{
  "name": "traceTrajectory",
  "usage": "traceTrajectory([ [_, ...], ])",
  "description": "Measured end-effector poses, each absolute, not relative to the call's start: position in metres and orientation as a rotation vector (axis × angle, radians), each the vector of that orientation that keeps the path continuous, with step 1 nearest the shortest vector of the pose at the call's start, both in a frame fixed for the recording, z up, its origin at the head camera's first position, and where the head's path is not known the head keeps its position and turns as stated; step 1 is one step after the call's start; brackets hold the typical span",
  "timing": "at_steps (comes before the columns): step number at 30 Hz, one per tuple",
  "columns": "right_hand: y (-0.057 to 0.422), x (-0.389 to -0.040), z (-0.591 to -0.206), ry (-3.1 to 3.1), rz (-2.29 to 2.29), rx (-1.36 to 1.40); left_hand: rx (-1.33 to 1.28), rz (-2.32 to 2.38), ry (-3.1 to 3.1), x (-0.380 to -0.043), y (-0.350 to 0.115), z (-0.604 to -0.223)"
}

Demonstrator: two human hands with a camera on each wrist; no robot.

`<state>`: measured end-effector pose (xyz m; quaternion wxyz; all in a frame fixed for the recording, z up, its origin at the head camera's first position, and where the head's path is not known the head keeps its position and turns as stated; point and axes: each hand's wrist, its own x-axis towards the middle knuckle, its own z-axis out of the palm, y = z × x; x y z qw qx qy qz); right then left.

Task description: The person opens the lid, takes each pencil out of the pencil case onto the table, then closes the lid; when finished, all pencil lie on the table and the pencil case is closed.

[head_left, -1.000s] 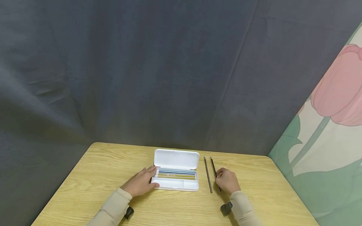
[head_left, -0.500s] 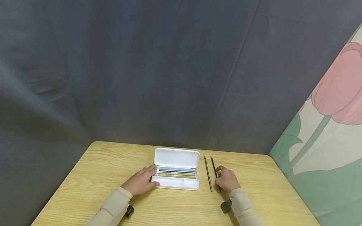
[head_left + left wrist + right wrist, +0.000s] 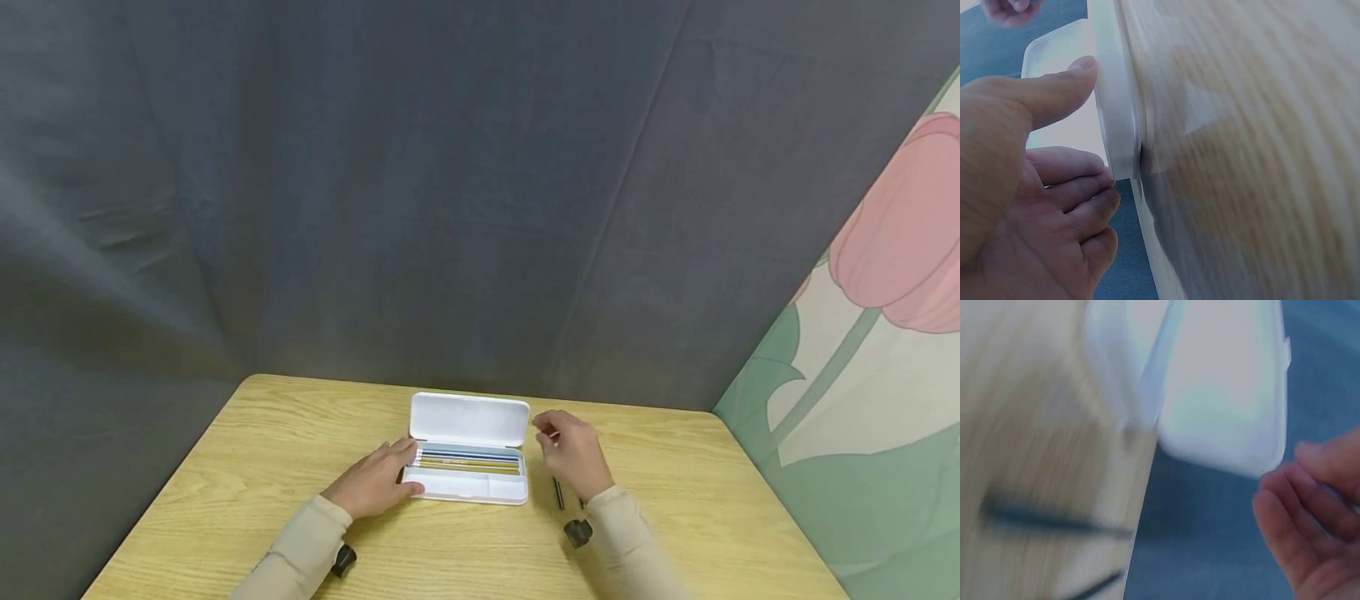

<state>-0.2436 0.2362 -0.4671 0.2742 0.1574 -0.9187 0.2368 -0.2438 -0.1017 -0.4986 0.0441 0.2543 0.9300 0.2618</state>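
An open white pencil case [image 3: 450, 487] has its lid [image 3: 468, 419] tipped back, with several blue and yellow pencils [image 3: 468, 463] in its rear compartment. At the case's left end rests my left hand [image 3: 372, 482]; its thumb lies along the front edge, with the fingertips at the end wall in the left wrist view. My right hand [image 3: 576, 450] is raised beside the lid's right edge, fingers loosely bent and nothing between them. Beneath it, two dark pencils [image 3: 558, 493] lie on the table, mostly hidden from the head view and blurred in the right wrist view.
The wooden table [image 3: 300, 425] ends at a back edge just behind the case. A dark grey curtain [image 3: 450, 208] hangs behind it, and a cloth with a tulip print [image 3: 900, 250] borders the right side.
My right hand has let go of the right-hand dark pencil and moved up and left toward the lid. The left hand and the case have stayed in place.
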Motion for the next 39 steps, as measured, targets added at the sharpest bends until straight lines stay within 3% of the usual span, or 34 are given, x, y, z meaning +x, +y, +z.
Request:
traceTrajectory([
  [14,0.193,-0.269,-0.505,-2.771,0.556,0.850,0.781,0.804,2.845,-0.241,-0.101,-0.497],
  [39,0.180,-0.265,-0.498,-2.673,0.107,1.021,0.803,0.783,2.872,-0.244,-0.099,-0.498],
])
